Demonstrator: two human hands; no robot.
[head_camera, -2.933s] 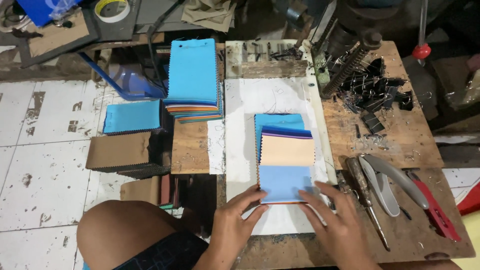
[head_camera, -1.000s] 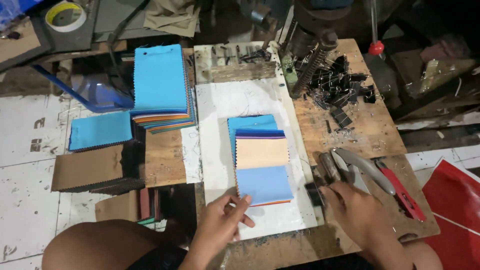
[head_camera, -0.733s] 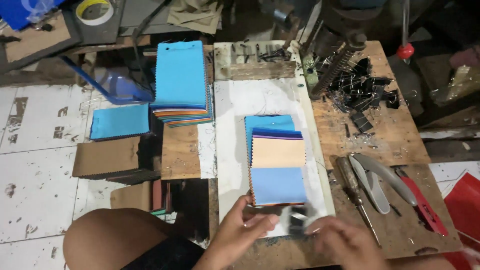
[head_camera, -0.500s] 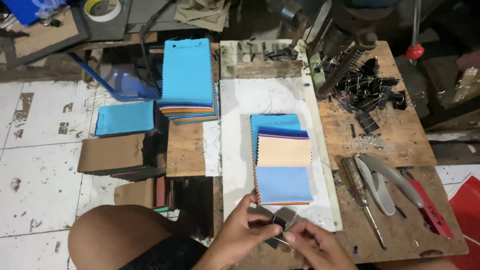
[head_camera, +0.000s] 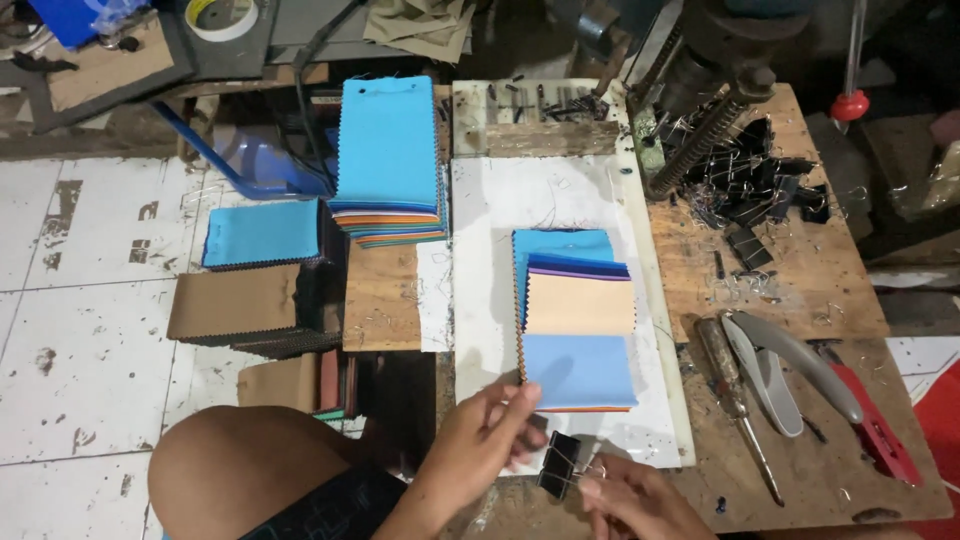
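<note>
A roll of tape (head_camera: 222, 17) lies top left, scissors (head_camera: 790, 365) beside what looks like a screwdriver (head_camera: 735, 400).

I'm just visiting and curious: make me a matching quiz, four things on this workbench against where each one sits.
Things:
1. black binder clip
2. fanned fabric swatches
3. pile of binder clips
4. screwdriver

Places:
a. far right corner of the bench
b. on the white board
c. between both hands
d. right of the white board, near edge

Pairs: 1-c, 2-b, 3-a, 4-d
</note>
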